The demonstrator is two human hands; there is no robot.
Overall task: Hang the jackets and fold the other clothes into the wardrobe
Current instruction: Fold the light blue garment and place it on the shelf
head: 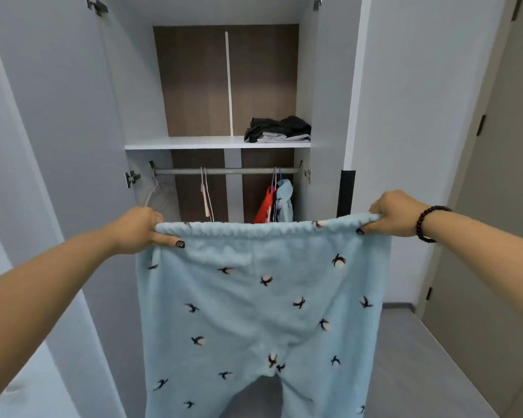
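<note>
Right now you have the pale blue fleece trousers [254, 312] spread out in front of the open wardrobe [73, 116]. Your left hand [139, 229] pinches one end of the elastic waistband and your right hand [394, 214] pinches the other, thumbs on the near side and fingers curled over the top edge. The waistband is stretched fairly level between your hands and the two legs hang straight down, running out of the bottom of the view.

These are not a jacket, so by my reading you are at the start of the folding step for this garment: it is opened flat and squared up, but no fold has been made yet.

Inside the wardrobe, the white shelf [194, 143] already carries a small stack of folded dark and grey clothes [277, 129] at its right end, with bare board to the left of it. Below, on the rail [224, 171], a red garment [264, 206] and a light blue one [284, 200] hang at the right, and a few bare hangers [206, 194] hang further left.

The next move probably calls for bringing your two hands together so one leg lies over the other, seams matched, then doubling the length. With nothing beneath the fabric you would be folding in the air, so keep the waistband taut or the soft fleece may sag and twist. After that the shelf, beside or on the stack, looks the likely place.
</note>
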